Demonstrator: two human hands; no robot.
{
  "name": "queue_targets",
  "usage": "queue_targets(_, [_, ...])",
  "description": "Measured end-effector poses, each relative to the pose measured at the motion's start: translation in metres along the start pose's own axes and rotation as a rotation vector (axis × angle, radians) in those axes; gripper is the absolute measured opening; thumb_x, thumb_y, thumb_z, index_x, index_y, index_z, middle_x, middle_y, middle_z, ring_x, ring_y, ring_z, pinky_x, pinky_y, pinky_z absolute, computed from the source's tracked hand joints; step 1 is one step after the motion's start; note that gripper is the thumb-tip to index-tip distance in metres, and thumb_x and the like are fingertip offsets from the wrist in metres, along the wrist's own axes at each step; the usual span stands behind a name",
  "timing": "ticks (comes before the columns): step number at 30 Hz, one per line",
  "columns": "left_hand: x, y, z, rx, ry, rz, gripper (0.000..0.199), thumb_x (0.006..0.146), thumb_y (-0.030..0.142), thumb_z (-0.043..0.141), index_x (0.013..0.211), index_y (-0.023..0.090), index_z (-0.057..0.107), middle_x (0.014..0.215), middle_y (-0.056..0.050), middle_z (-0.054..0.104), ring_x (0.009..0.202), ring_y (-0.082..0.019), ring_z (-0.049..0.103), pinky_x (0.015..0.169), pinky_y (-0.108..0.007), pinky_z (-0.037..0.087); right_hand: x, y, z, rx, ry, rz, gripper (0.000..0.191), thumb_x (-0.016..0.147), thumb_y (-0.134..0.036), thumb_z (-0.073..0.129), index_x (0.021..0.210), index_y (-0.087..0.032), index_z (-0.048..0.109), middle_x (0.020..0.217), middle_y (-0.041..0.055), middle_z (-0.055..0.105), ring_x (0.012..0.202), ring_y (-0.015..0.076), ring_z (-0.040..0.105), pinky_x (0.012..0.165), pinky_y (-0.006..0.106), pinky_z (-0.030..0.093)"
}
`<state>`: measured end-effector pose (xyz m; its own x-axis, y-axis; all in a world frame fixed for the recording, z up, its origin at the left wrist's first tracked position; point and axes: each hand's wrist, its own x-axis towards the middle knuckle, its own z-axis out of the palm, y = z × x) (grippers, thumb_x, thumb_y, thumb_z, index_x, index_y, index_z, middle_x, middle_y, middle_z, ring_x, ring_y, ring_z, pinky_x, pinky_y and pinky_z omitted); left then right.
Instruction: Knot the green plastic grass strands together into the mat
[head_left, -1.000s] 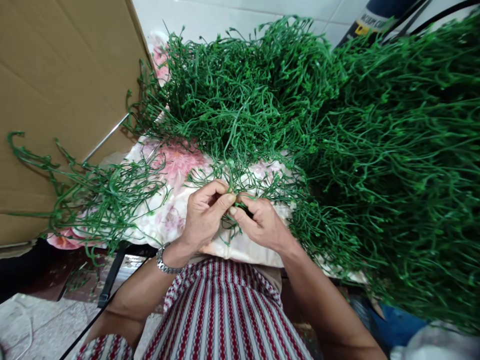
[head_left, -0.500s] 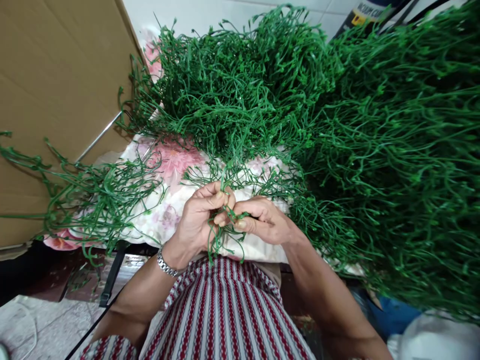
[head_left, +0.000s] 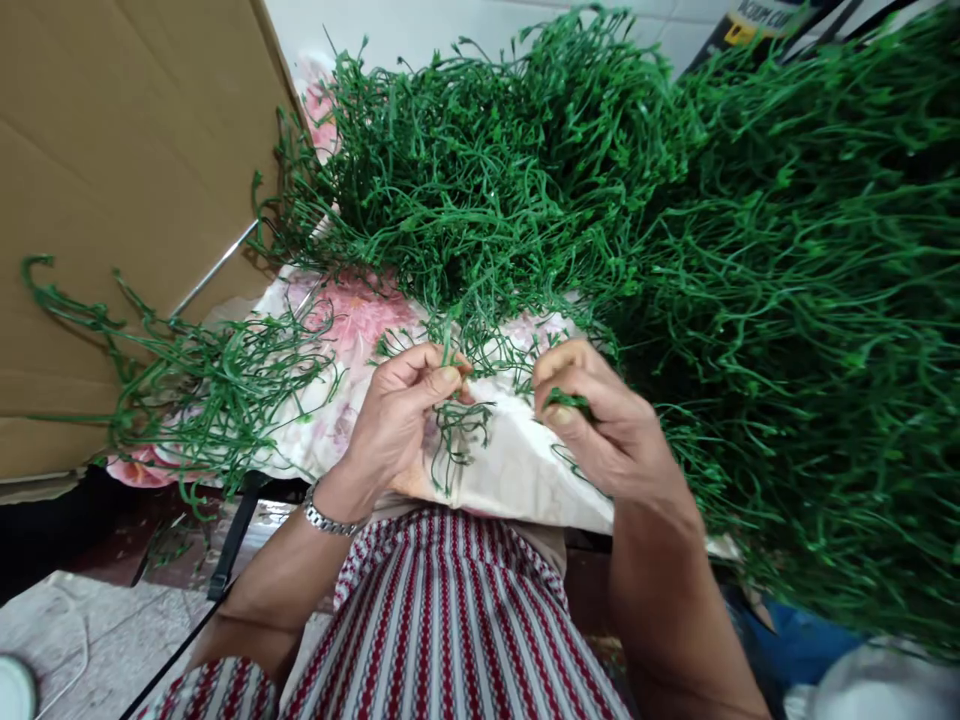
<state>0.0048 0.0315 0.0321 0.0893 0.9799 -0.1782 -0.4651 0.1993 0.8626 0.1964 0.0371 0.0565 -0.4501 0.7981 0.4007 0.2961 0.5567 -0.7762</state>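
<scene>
Head view, step in hand: Short green stems (head_left: 454,440) are handled above the near part of the floral cloth (head_left: 517,470); separation of a small portion between the two hands is judged to be under way.
Left hand (head_left: 397,405): A thin green strand (head_left: 448,347) is pinched between thumb and forefinger, with no gap visible at the tips. The stems hang just below; whether they are joined to the strand cannot be told.
Right hand (head_left: 611,415): The fingers are curled inward, and a green tuft (head_left: 566,400) is gripped between thumb and bent forefinger. The two hands are held apart.
Next move: A steady left pinch and a light right grip appear to be called for, so that neighbouring stems are not snagged.
Stem heap (head_left: 487,180): Material is massed beyond the hands and along the right side.
Loose bunch (head_left: 232,390): Stems are spread over the cloth at left, beside the cardboard (head_left: 135,180).
</scene>
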Motion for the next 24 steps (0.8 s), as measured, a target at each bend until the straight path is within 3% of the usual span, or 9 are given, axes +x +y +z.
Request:
queue_targets(3, [0.002, -0.005, 0.001, 0.063, 0.052, 0.049, 0.027, 0.064, 0.022, 0.071, 0.055, 0.014, 0.047, 0.056, 0.004, 0.049, 0.054, -0.006, 0.048, 0.054, -0.018, 0.037, -0.006, -0.011, -0.002, -0.109, 0.07, 0.007, 0.014, 0.086, -0.024, 0.046, 0.075, -0.017, 0.051, 0.079, 0.0054, 0.053, 0.075, 0.0147, 0.052, 0.065, 0.029, 0.041])
queue_targets(7, [0.005, -0.009, 0.006, 0.097, 0.084, 0.062, 0.03, 0.065, 0.023, 0.071, 0.052, 0.013, 0.047, 0.047, 0.006, 0.042, 0.047, -0.004, 0.039, 0.047, -0.017, 0.029, -0.012, -0.02, 0.016, -0.292, 0.049, -0.012, 0.006, 0.086, -0.016, 0.044, 0.084, -0.017, 0.05, 0.07, 0.0029, 0.053, 0.064, 0.0122, 0.05, 0.058, 0.026, 0.04])
queue_targets(14, [0.003, -0.009, 0.013, 0.053, 0.129, 0.026, 0.03, 0.066, 0.025, 0.071, 0.052, 0.014, 0.046, 0.049, 0.006, 0.039, 0.045, -0.004, 0.035, 0.044, -0.017, 0.028, -0.01, 0.008, 0.053, -0.562, -0.022, -0.186, 0.026, 0.086, -0.028, 0.047, 0.107, -0.012, 0.05, 0.078, 0.0058, 0.061, 0.071, 0.0157, 0.053, 0.068, 0.029, 0.043])
queue_targets(18, [0.004, -0.011, 0.012, 0.034, 0.142, 0.029, 0.029, 0.066, 0.027, 0.071, 0.054, 0.014, 0.048, 0.051, 0.005, 0.043, 0.047, -0.004, 0.036, 0.044, -0.017, 0.028, -0.013, 0.02, 0.057, -0.577, -0.023, -0.22, 0.017, 0.086, -0.024, 0.048, 0.097, -0.013, 0.054, 0.074, 0.0049, 0.061, 0.068, 0.0151, 0.053, 0.068, 0.029, 0.042])
queue_targets(24, [-0.008, -0.017, 0.006, 0.0, -0.001, 0.001, 0.016, 0.066, 0.025, 0.071, 0.076, 0.016, 0.062, 0.07, 0.001, 0.055, 0.062, -0.006, 0.048, 0.057, -0.016, 0.039, -0.014, 0.021, 0.052, -0.494, 0.093, -0.213, 0.011, 0.086, -0.024, 0.046, 0.087, -0.015, 0.053, 0.07, 0.0039, 0.059, 0.065, 0.0137, 0.052, 0.062, 0.027, 0.04])
